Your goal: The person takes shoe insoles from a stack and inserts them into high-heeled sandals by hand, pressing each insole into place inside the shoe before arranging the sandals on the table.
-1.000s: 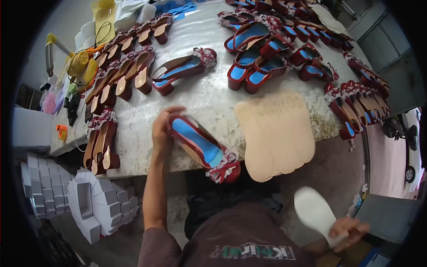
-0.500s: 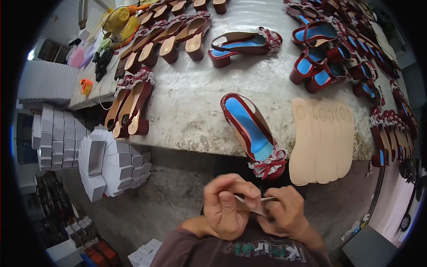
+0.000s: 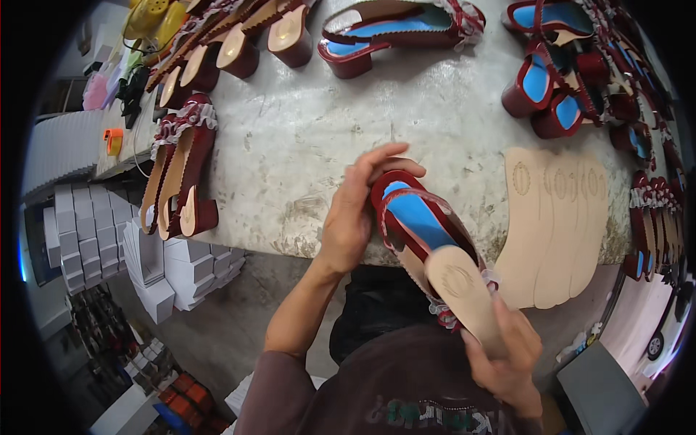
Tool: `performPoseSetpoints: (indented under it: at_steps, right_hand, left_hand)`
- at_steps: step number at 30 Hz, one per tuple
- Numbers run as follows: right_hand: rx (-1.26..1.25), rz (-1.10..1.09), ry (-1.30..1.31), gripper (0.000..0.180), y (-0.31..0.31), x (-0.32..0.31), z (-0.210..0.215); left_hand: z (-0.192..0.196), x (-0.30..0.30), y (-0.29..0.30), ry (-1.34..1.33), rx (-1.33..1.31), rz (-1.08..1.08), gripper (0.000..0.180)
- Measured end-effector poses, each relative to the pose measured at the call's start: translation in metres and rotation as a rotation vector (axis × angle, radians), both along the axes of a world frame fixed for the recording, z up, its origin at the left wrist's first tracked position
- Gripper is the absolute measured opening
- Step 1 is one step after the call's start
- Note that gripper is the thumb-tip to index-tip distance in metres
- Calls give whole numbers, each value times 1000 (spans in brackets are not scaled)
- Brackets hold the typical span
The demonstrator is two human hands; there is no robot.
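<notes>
My left hand (image 3: 355,206) curves around the heel end of a dark red sandal (image 3: 394,181) with a blue footbed and ruffled bow, its thumb mostly hidden. Between the thumb and fingers of my right hand (image 3: 507,351) is a beige insole (image 3: 464,290) with a stamped oval mark. The insole's rounded end lies over the middle of the sandal, hiding part of the blue lining and the bow. Whether it touches the lining, I cannot tell. Just right of the sandal, several overlapping beige insoles (image 3: 554,239) lie at the table's near edge.
A worn pale table (image 3: 290,152) spans the front. Another red sandal (image 3: 395,32) lies at its far side. Finished sandals (image 3: 185,167) stand at the left, and several blue-lined ones (image 3: 554,109) crowd the right. White boxes (image 3: 188,254) are stacked below left.
My left hand has moved up to the sandal's heel end. The insole, earlier bent between both hands at my chest, is now in my right hand over the sandal. The view has shifted.
</notes>
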State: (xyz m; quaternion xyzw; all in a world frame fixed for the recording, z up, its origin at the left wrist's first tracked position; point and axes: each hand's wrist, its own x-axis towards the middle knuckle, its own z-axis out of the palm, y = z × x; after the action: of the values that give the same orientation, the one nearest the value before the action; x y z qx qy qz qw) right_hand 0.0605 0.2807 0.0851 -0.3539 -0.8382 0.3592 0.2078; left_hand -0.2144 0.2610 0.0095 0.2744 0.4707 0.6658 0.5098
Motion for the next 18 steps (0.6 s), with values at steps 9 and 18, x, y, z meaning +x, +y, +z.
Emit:
performPoseSetpoints:
  at_steps: [9, 18]
  right_hand:
    - [92, 92, -8, 57, 30, -72, -24]
    - [96, 114, -33, 58, 29, -73, -25]
  left_hand:
    - [-5, -3, -2, 5, -8, -67, 99]
    - [-9, -4, -1, 81, -19, -62, 109]
